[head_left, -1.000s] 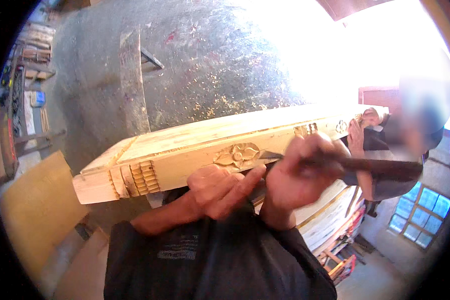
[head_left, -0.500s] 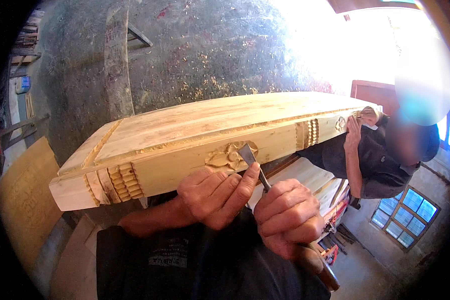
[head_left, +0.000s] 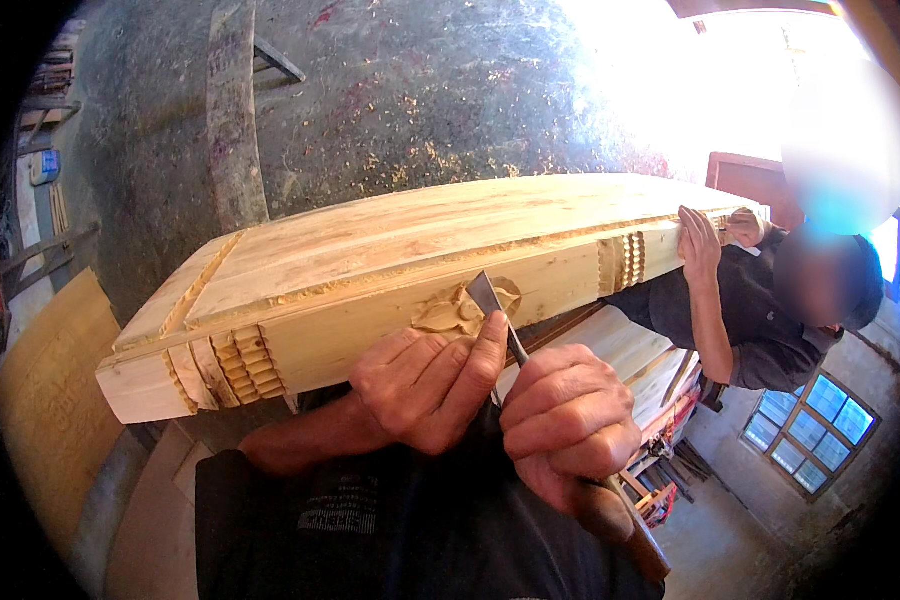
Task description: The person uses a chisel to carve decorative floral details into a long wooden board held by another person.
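Note:
A long pale wooden panel [head_left: 370,250] stretches across the view, its near edge carved with a flower-like relief [head_left: 450,312] and grooved bands. My right hand [head_left: 570,425] is wrapped round the handle of a chisel [head_left: 487,297]; the handle's end juts out below my fist. My left hand [head_left: 420,385] is curled against the panel's near edge, index fingertip pressed on the chisel near its blade, guiding it with the other fingers bent. The flat blade lies over the relief, covering part of it. Where exactly its cutting edge touches is hard to make out.
At the panel's right end another person [head_left: 760,310] has both hands on the edge. Wood chips [head_left: 420,160] litter the dark floor beyond the panel. A board [head_left: 55,400] leans at the left, and tools [head_left: 660,480] lie low at the right.
The chisel and both my hands have shifted slightly left, and the blade tip points more upward over the relief. The other person's nearer hand has moved left and up along the edge.

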Motion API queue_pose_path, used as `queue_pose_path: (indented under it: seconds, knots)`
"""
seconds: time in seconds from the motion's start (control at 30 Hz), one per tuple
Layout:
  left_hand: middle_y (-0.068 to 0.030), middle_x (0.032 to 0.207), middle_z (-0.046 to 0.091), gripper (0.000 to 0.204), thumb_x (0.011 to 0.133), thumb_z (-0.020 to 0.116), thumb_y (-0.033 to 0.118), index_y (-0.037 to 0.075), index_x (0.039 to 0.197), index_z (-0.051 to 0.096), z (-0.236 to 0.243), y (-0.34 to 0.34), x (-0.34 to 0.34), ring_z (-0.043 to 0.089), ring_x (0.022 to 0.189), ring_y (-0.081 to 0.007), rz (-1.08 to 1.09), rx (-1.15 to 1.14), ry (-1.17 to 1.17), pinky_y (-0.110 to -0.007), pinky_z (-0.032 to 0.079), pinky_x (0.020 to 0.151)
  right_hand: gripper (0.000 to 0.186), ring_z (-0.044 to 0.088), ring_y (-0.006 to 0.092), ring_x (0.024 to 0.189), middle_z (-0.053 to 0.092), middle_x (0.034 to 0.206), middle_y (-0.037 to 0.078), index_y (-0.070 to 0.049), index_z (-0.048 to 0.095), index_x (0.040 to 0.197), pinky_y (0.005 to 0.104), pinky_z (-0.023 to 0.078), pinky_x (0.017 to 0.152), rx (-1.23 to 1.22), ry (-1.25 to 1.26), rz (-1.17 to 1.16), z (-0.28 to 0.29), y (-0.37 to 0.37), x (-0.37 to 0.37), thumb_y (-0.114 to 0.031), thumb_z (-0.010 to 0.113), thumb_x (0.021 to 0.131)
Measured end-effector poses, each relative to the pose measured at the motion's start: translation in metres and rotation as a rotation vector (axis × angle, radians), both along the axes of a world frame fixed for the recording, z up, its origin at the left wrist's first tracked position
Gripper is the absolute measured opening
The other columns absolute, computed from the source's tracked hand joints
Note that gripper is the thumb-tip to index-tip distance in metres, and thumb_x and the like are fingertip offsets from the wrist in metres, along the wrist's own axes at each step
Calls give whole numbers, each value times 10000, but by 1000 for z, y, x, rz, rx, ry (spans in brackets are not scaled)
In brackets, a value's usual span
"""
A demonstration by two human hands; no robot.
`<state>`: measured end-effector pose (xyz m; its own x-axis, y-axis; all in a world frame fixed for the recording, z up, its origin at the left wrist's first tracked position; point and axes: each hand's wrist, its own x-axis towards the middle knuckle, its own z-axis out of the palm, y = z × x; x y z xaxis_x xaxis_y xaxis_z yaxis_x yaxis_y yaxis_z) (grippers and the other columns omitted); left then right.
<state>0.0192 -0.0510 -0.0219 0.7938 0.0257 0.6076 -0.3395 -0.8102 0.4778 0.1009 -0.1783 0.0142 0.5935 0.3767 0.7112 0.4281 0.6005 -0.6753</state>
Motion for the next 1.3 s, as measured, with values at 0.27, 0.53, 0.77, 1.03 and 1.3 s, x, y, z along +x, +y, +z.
queue_pose_path:
  seconds: [0.27, 0.53, 0.77, 1.03, 1.3]
  knots:
    - [-19, 688, 624, 303, 901, 702, 82, -100, 1136, 763, 5, 4, -1, 609, 572, -102, -26, 1, 68, -272, 469, 516, 692, 540, 197, 436, 641, 651, 135, -55, 493, 702, 317, 425, 401, -28, 41, 15, 2, 3, 1, -599, 489, 1130]
    - [-44, 717, 671, 294, 980, 702, 87, -115, 1190, 738, 5, 6, -2, 656, 594, -118, -60, -4, 105, -290, 495, 519, 667, 540, 202, 455, 643, 687, 145, -62, 485, 693, 322, 412, 403, -37, 18, 73, 3, 4, 7, -556, 499, 1141]
    - [-18, 705, 610, 367, 849, 680, 45, -109, 1174, 759, 14, 6, 1, 587, 572, -93, -42, 25, 157, -269, 461, 518, 570, 534, 195, 461, 619, 678, 118, -61, 489, 703, 329, 396, 401, -56, 57, 175, 2, 3, 25, -402, 534, 1157]
    - [-15, 703, 585, 362, 824, 707, 50, -105, 1144, 775, 7, -3, 0, 557, 560, -95, 34, -115, 129, -276, 415, 500, 533, 474, 163, 415, 533, 567, 58, -91, 440, 693, 317, 355, 390, -183, 84, 28, 7, 14, 23, -331, 491, 1166]
    - [-11, 701, 614, 370, 818, 758, 68, -95, 1150, 772, 13, 3, -8, 588, 563, -100, 126, -40, -19, -289, 418, 496, 643, 451, 156, 384, 532, 529, 74, -121, 401, 677, 315, 323, 380, -36, 187, 41, 22, 27, 11, -556, 477, 1145]
